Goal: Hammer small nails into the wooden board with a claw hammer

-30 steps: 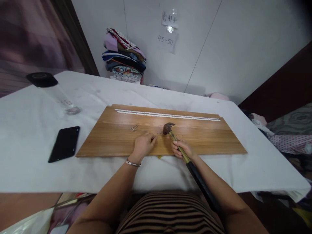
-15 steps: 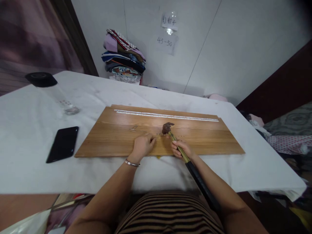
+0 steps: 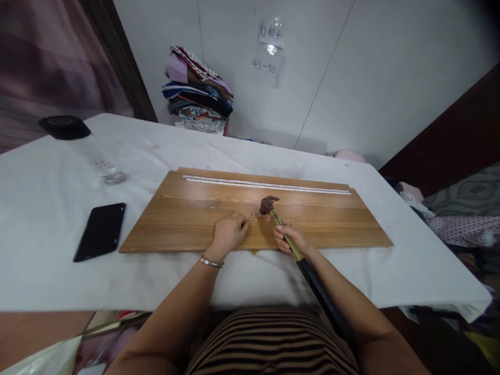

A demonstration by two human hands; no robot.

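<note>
My right hand is wrapped around the wooden part of a claw hammer, well up the handle. The hammer's rusty head is over the wooden board, and its black grip runs back along my forearm. My left hand rests on the board left of the hammer head, fingers curled and thumb pressed to the forefinger. Whatever may be in that pinch is too small to make out. A row of small dark nail heads shows to the right of the hammer head. Several loose nails lie beyond my left hand.
Two white measuring strips run along the board's far side. To the left, a black phone and a clear bottle with a black lid lie on the white tablecloth. Folded cloths are stacked against the wall.
</note>
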